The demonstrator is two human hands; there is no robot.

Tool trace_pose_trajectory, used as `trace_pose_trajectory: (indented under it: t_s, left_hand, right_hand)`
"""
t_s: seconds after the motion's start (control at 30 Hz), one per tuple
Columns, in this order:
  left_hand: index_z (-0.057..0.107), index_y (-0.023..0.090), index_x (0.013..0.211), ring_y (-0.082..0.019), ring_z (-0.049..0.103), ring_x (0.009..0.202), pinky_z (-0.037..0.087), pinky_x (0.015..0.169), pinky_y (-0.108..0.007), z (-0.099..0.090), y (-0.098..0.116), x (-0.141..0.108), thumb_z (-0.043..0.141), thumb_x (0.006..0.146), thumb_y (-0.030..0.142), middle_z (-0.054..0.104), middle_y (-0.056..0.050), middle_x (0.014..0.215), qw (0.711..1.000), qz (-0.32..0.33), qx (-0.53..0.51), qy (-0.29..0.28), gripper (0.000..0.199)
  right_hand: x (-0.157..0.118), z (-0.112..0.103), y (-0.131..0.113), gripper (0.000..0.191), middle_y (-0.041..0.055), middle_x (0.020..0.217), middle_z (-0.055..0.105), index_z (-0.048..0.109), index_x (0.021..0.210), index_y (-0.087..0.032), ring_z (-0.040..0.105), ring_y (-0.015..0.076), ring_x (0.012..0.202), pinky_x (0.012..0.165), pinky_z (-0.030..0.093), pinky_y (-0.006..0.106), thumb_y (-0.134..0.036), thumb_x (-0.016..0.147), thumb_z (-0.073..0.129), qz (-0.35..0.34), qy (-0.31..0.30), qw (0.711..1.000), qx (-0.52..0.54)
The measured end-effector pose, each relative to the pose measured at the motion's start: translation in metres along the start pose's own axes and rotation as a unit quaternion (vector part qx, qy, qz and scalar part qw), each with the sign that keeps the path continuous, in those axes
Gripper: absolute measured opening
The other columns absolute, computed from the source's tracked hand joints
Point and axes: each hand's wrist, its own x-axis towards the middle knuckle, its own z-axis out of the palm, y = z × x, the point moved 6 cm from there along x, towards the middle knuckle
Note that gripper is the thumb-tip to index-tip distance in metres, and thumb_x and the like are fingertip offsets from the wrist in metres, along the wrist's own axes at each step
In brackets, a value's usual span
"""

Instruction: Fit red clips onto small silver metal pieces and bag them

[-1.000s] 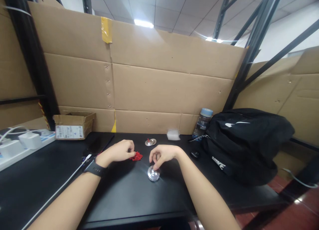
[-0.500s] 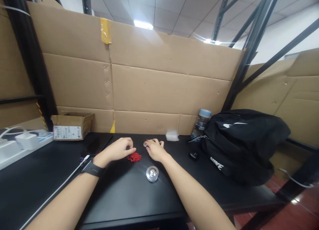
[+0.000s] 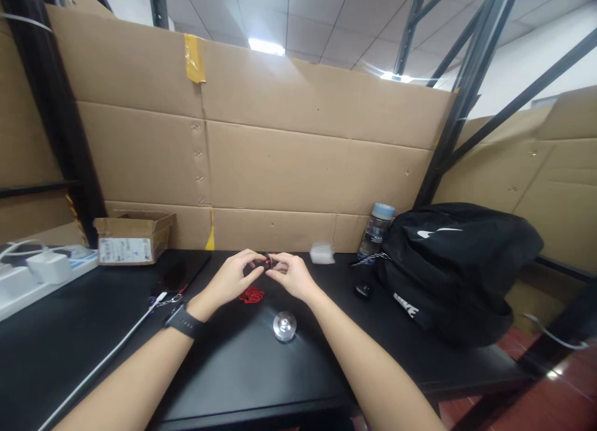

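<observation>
Between my two hands, just above the black tabletop, is a small round disc with red on it (image 3: 269,262), partly covered by fingers. My right hand (image 3: 293,275) pinches it from the right with thumb and fingertips. From the left, my left hand (image 3: 234,277), with a dark watch on its wrist, closes its thumb and fingers on the disc's other side. A bunch of red cord (image 3: 252,295) lies just below my left hand. Nearer to me on the table sits a shiny silver metal disc (image 3: 284,326) with a raised centre.
A black backpack (image 3: 457,269), a bottle with a blue cap (image 3: 373,232) and a small black object (image 3: 362,291) are on the right. Behind is a whitish block (image 3: 321,253). Leftward are a cardboard box (image 3: 125,249), a power strip (image 3: 51,278) and a white cable (image 3: 102,361).
My right hand has lifted the small disc from the table. My left hand has moved right and up, away from the red cord, to meet it. The silver disc stays put.
</observation>
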Motion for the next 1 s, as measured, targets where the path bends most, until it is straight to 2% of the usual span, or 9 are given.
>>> trace_pose_trajectory:
  t_s: [0.2, 0.33, 0.43, 0.5, 0.6, 0.67, 0.73, 0.87, 1.0]
  left_hand:
    - [0.066, 0.019, 0.090, -0.017, 0.063, 0.079, 0.046, 0.069, -0.025, 0.000, 0.005, 0.001, 0.059, 0.092, 0.032, 0.070, -0.004, 0.089, 0.999, -0.024, -0.032, 0.018, 0.016]
    - [0.065, 0.018, 0.088, -0.015, 0.063, 0.075, 0.047, 0.070, -0.025, 0.001, 0.009, 0.001, 0.058, 0.091, 0.030, 0.069, -0.002, 0.084, 0.997, -0.021, -0.067, 0.014, 0.014]
    - [0.064, 0.017, 0.084, -0.015, 0.062, 0.072, 0.047, 0.069, -0.025, 0.001, 0.010, 0.001, 0.058, 0.088, 0.027, 0.069, -0.001, 0.080, 0.997, -0.025, -0.072, 0.007, 0.012]
    - [0.066, 0.017, 0.082, -0.015, 0.062, 0.071, 0.046, 0.070, -0.025, 0.000, 0.008, 0.001, 0.059, 0.085, 0.024, 0.069, -0.001, 0.078, 0.998, -0.023, -0.057, -0.002, 0.010]
    - [0.068, 0.017, 0.079, -0.015, 0.063, 0.072, 0.046, 0.071, -0.025, -0.004, 0.002, 0.000, 0.061, 0.078, 0.019, 0.071, -0.001, 0.078, 1.000, -0.020, -0.021, -0.013, 0.007]
    - [0.069, 0.018, 0.076, -0.015, 0.063, 0.071, 0.046, 0.069, -0.024, -0.009, -0.005, -0.001, 0.062, 0.074, 0.017, 0.071, 0.000, 0.076, 0.999, -0.032, 0.006, -0.016, 0.007]
    - [0.070, 0.018, 0.075, -0.015, 0.062, 0.069, 0.045, 0.067, -0.024, -0.013, -0.013, -0.002, 0.062, 0.073, 0.018, 0.071, 0.000, 0.074, 0.998, -0.047, 0.024, -0.026, 0.008]
    - [0.075, 0.019, 0.081, -0.014, 0.064, 0.069, 0.046, 0.067, -0.023, -0.013, -0.021, -0.003, 0.064, 0.077, 0.023, 0.073, 0.000, 0.076, 0.994, -0.047, 0.018, -0.099, 0.012]
    - [0.078, 0.020, 0.085, -0.014, 0.066, 0.073, 0.047, 0.071, -0.022, -0.007, -0.022, -0.005, 0.066, 0.077, 0.024, 0.075, -0.001, 0.081, 0.987, -0.029, 0.007, -0.157, 0.014]
  right_hand:
    - [-0.004, 0.003, -0.015, 0.046, 0.0073, 0.102, 0.074, 0.072, 0.110, -0.019, 0.073, 0.0207, 0.083, 0.072, 0.058, 0.030, -0.034, 0.068, 0.084, 0.000, -0.003, 1.000, -0.006]
    - [-0.006, 0.002, -0.027, 0.054, 0.0082, 0.116, 0.070, 0.067, 0.115, -0.021, 0.071, 0.0213, 0.095, 0.071, 0.055, 0.027, -0.035, 0.066, 0.085, -0.008, -0.006, 1.000, 0.017]
    - [-0.007, 0.005, -0.031, 0.051, 0.0082, 0.113, 0.070, 0.066, 0.116, -0.019, 0.069, 0.0205, 0.097, 0.075, 0.055, 0.028, -0.033, 0.069, 0.082, -0.005, -0.043, 0.998, 0.039]
    - [-0.007, 0.003, -0.033, 0.048, 0.0074, 0.107, 0.071, 0.067, 0.114, -0.018, 0.068, 0.0186, 0.092, 0.075, 0.054, 0.027, -0.031, 0.070, 0.080, -0.010, -0.052, 0.998, 0.015]
    - [-0.008, -0.003, -0.034, 0.046, 0.0045, 0.101, 0.071, 0.068, 0.113, -0.019, 0.065, 0.0147, 0.081, 0.071, 0.051, 0.025, -0.026, 0.069, 0.079, -0.021, -0.071, 0.994, -0.075]
    - [-0.008, -0.008, -0.033, 0.046, 0.0018, 0.095, 0.071, 0.069, 0.110, -0.020, 0.063, 0.0125, 0.075, 0.070, 0.049, 0.024, -0.022, 0.065, 0.080, -0.013, -0.109, 0.983, -0.149]
    - [-0.011, -0.012, -0.031, 0.050, 0.0004, 0.093, 0.071, 0.070, 0.109, -0.020, 0.062, 0.0114, 0.070, 0.069, 0.048, 0.023, -0.024, 0.061, 0.084, 0.023, -0.177, 0.965, -0.193]
    - [-0.022, -0.013, -0.030, 0.056, 0.0002, 0.088, 0.072, 0.074, 0.104, -0.019, 0.063, 0.0120, 0.069, 0.066, 0.045, 0.021, -0.042, 0.056, 0.089, 0.108, -0.330, 0.910, -0.227]
    - [-0.033, -0.004, -0.039, 0.058, -0.0015, 0.085, 0.072, 0.074, 0.103, -0.020, 0.064, 0.0126, 0.073, 0.066, 0.044, 0.020, -0.048, 0.055, 0.089, 0.129, -0.412, 0.870, -0.237]
